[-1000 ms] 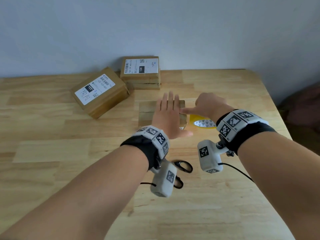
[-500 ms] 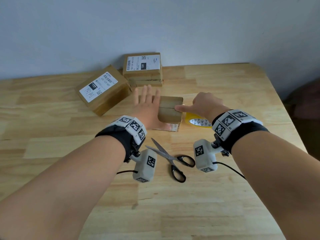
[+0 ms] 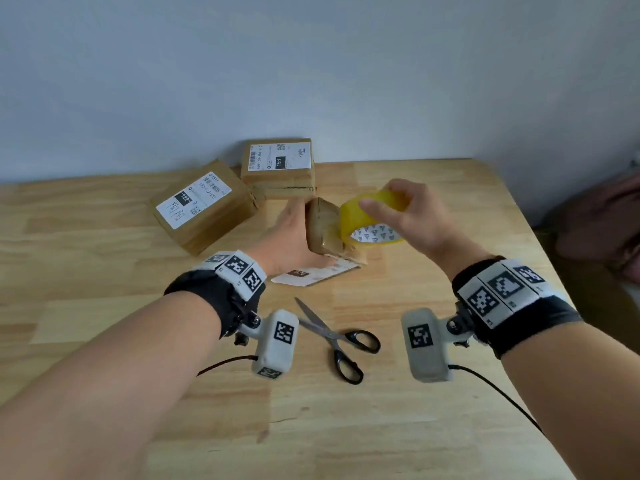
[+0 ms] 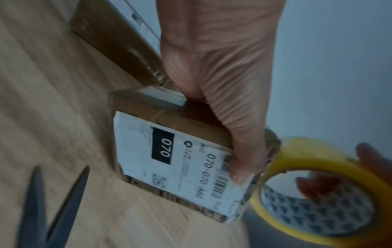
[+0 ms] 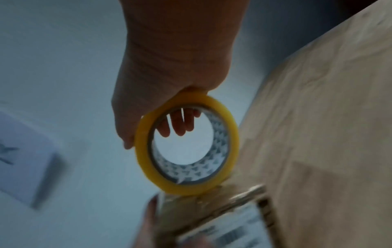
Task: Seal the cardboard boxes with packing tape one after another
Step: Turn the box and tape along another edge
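A small cardboard box [image 3: 323, 226] with a white "070" label [image 4: 169, 159] is tipped up on its edge on the wooden table [image 3: 104, 334]. My left hand [image 3: 291, 237] grips it, thumb on the labelled face, fingers behind. Close to the box's right side my right hand [image 3: 405, 213] holds a yellow tape roll [image 3: 370, 220] in the air, fingers wrapped over its rim. A clear tape strip runs from the roll [image 5: 186, 151] down to the box [image 5: 222, 209].
Two more labelled boxes lie behind: one [image 3: 204, 206] at the left, another [image 3: 278, 164] by the wall. Black-handled scissors [image 3: 339, 337] lie partly open on the table between my wrists. The table's right edge [image 3: 540, 244] is near my right arm.
My left hand went from flat on the box to gripping it and tipped it up on edge. My right hand picked the tape roll off the table and lifted it beside the box.
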The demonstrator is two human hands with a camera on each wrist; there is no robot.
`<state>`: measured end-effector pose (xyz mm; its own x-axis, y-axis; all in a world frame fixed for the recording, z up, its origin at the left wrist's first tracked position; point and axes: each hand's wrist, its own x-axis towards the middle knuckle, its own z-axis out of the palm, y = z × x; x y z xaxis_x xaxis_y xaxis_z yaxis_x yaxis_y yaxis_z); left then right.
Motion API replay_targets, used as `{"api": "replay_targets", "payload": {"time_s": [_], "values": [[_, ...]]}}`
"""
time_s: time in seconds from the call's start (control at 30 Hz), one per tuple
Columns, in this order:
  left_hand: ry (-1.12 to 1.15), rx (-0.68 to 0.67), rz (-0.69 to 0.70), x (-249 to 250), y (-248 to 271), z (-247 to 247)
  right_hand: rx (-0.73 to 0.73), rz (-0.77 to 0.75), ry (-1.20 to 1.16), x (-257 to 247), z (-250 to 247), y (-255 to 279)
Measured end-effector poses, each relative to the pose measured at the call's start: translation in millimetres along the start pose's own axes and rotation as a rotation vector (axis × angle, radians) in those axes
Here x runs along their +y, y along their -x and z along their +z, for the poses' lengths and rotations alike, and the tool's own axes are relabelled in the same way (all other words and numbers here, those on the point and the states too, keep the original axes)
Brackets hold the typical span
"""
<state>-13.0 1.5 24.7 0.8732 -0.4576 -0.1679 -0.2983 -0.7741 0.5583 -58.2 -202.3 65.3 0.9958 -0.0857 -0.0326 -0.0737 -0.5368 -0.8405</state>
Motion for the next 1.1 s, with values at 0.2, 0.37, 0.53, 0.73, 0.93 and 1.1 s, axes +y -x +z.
{"api": "replay_targets", "payload": {"time_s": [0.2, 0.37, 0.53, 0.73, 0.93, 1.1], "values": [[0.354, -0.068, -0.029, -33, 19, 23, -0.028, -0.057, 0.422, -52, 29, -12], [0.046, -0.054, 0.084, -35, 21, -7, -0.034, -0.078, 0.639, -77, 62, -19], [-0.096, -0.079, 0.135, -38, 18, -10, -0.104, -0.118, 0.701, -88, 80, -27], [-0.071, -0.106, 0.067, -42, 11, -14, -0.113, -0.160, 0.983, -64, 44, -23], [-0.096, -0.175, 0.072, -41, -5, -16, -0.191, -0.047, 1.013, -49, 29, -25], [-0.131, -0.216, 0.012, -40, -11, -17, -0.238, 0.063, 0.941, -29, 31, -28]]}}
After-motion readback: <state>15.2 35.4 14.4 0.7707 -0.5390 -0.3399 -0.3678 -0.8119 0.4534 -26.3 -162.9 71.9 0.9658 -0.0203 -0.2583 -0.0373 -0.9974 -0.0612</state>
